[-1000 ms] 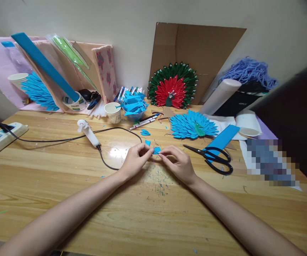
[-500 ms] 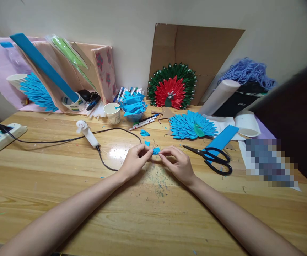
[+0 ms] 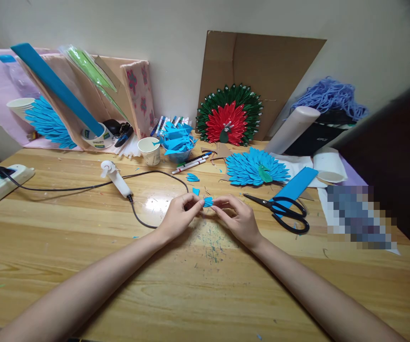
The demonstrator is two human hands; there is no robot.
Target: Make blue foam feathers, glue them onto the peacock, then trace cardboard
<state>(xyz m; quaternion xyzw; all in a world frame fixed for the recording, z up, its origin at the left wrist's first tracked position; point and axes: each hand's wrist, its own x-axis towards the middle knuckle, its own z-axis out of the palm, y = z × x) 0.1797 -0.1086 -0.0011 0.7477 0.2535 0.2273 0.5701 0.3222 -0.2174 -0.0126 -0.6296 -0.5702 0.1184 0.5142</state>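
Between my two hands, just above the wooden table, is a small blue fabric-like piece (image 3: 208, 202) with line-like folds or slits. My left hand (image 3: 181, 214) pinches its left end between thumb and forefinger. At the right end, my right hand (image 3: 238, 219) has thumb and fingertips closed on its edge. A small blue scrap (image 3: 195, 191) lies just beyond my left fingertips, and a blue petal cluster (image 3: 192, 177) sits farther back. Black-handled scissors (image 3: 286, 213) rest right of my right hand, partly over a flat blue strip (image 3: 299, 186).
A white glue gun (image 3: 118, 179) lies on the left, its black cord curving behind my left hand to a power strip (image 3: 4, 190). Behind stand a paper cup (image 3: 149, 151), a bowl of blue pieces (image 3: 178, 154), a blue petalled peacock (image 3: 249, 166) and a red-green one (image 3: 242, 104).
The blue piece has turned slightly between my fingertips, and more of its lined face shows. Both hands stay nearly in place; the view has shifted very slightly.
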